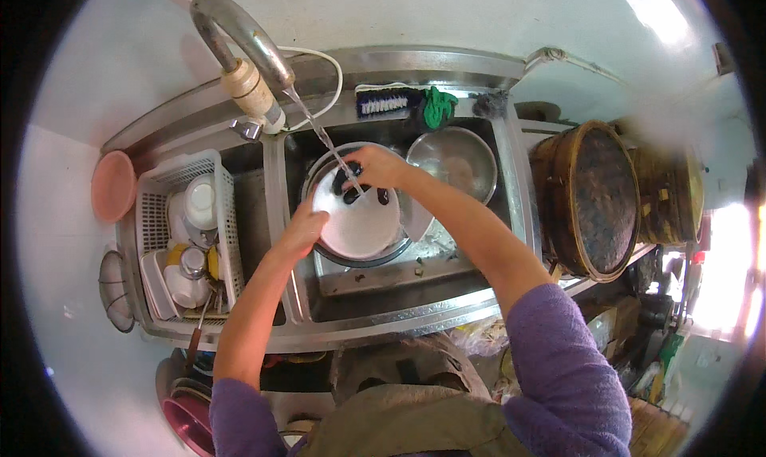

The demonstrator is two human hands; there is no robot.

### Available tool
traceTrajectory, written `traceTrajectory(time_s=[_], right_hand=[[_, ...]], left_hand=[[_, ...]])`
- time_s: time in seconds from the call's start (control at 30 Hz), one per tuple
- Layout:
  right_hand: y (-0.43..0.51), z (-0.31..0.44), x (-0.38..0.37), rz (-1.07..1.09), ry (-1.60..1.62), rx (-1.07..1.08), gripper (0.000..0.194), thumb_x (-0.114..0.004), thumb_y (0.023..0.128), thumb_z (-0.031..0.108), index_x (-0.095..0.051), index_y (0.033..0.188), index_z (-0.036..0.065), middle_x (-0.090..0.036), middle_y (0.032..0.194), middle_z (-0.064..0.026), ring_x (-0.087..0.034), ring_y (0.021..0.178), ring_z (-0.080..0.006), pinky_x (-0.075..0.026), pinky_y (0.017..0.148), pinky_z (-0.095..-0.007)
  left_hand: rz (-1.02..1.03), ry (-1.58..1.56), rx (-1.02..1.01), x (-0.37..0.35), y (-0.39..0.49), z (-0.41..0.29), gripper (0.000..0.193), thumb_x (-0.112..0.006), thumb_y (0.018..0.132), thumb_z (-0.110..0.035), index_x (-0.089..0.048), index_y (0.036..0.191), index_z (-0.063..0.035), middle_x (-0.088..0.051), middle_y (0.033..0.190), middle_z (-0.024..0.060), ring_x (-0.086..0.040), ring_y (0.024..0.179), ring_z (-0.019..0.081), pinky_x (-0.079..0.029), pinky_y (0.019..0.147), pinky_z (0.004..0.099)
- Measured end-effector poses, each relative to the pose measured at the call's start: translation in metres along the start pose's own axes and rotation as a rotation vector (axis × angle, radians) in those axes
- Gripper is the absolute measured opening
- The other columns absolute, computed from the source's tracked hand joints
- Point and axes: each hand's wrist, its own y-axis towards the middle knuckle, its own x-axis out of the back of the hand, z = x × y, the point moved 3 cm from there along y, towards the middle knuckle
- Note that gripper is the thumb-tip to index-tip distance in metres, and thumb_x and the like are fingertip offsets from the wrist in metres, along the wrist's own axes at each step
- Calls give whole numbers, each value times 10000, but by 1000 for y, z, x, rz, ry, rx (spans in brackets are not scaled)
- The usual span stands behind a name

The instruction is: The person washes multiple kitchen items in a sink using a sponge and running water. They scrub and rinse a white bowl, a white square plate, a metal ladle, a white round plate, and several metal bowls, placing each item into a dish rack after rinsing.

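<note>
My left hand grips the left rim of a round white dish, held tilted over a round dark-rimmed pan in the sink. My right hand is at the dish's upper part, its fingers curled over a dark item, perhaps a scrubber or cloth; the fingers hide part of it. A black patch shows nearby on the dish. Water runs from the curved metal faucet onto the dish. A stainless steel bowl sits just right of the pan.
A white plastic basket with dishes and utensils fills the left side. Behind the sink lie a brush, a green scrubber and steel wool. Bamboo steamers stand at right. Food scraps lie on the sink bottom.
</note>
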Motion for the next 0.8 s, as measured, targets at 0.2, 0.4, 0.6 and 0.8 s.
traceTrajectory(time_s=[0.2,0.4,0.6,0.8], right_hand=[[-31,-20,-47,-686,1236,-451,295,-737,799,142,-669,1064,33,-678,912,-55,-647,813,-193,-534,710,-353],[-22,-17,-115,-1013,1802,-693,327,-727,810,102,-637,1108,2,-647,989,-91,-629,860,-238,-514,733,-396],[-31,-32,-8,-837,-12,-227,261,-745,768,118,-678,978,-21,-693,904,-203,-682,766,-225,-514,700,-311],[-33,-12,-5,-980,572,-278,304,-748,784,120,-680,1047,-17,-710,901,-122,-636,769,-172,-500,744,-304]], left_hand=[[-264,214,-665,-10,1,-21,701,-360,734,74,-354,1428,-23,-471,1337,164,-445,1250,275,-311,1077,336],[-548,0,-889,-49,20,5,520,-463,926,-157,-374,1406,23,-437,1391,198,-422,1280,308,-305,1074,387],[-178,20,-218,25,46,28,517,-570,940,-411,-577,1143,65,-673,939,132,-670,766,180,-561,586,291],[-273,185,-350,2,45,12,459,-486,984,-343,-574,1128,84,-658,893,108,-650,754,172,-530,596,312]])
